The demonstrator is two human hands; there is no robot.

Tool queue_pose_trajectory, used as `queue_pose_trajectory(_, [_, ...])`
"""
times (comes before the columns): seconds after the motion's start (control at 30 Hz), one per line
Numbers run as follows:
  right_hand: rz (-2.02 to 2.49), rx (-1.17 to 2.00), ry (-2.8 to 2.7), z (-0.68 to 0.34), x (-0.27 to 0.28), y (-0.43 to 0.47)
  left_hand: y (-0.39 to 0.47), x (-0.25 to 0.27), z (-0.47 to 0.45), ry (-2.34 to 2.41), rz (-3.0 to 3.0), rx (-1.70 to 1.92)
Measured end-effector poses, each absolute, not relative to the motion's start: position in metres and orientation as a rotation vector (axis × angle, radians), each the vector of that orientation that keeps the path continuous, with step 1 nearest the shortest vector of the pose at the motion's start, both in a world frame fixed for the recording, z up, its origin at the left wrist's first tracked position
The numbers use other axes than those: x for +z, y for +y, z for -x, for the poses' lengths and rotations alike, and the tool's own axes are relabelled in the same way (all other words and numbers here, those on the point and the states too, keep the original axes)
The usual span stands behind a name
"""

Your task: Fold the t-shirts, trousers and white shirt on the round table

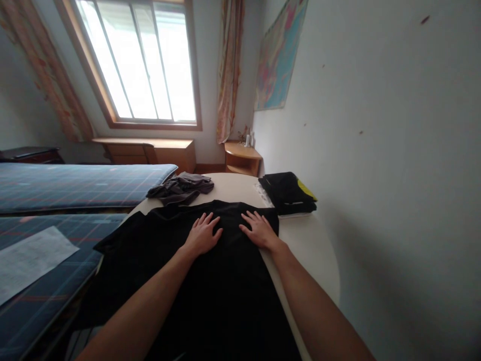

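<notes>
A black T-shirt lies spread over the round white table, its lower part running down toward me past the bottom of the view. Flat on the middle of its upper part rests my left hand, fingers spread. My right hand also lies open on the cloth, close to the shirt's right edge. Neither hand grips the fabric. A folded stack of dark clothes, with a yellow patch on the top one, sits beyond my right hand. Behind the shirt's left side is a crumpled dark grey garment.
To the left are two plaid mattresses, with a sheet of paper on the nearer one. A white wall runs along the right. Past the table stand a wooden desk and a corner shelf under the window side.
</notes>
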State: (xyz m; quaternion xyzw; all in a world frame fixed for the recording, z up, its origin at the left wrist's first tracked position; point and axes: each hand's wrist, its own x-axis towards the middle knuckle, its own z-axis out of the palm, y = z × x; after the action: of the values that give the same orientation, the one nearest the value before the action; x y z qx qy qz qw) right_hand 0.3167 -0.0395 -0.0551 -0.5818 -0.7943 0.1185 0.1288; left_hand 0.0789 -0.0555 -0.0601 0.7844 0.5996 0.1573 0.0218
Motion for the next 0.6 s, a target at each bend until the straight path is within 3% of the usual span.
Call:
queue_pose_trajectory(0.4, [2.025,0.160,-1.912,-0.328,-0.062,-0.037,-0.055,-0.060,-0.074,1.898,-2.389,0.408])
queue_pose_trajectory(0.6, [1.923,0.090,-1.954,-0.331,-0.056,-0.037,-0.059,-0.057,-0.074,1.883,-2.385,0.363])
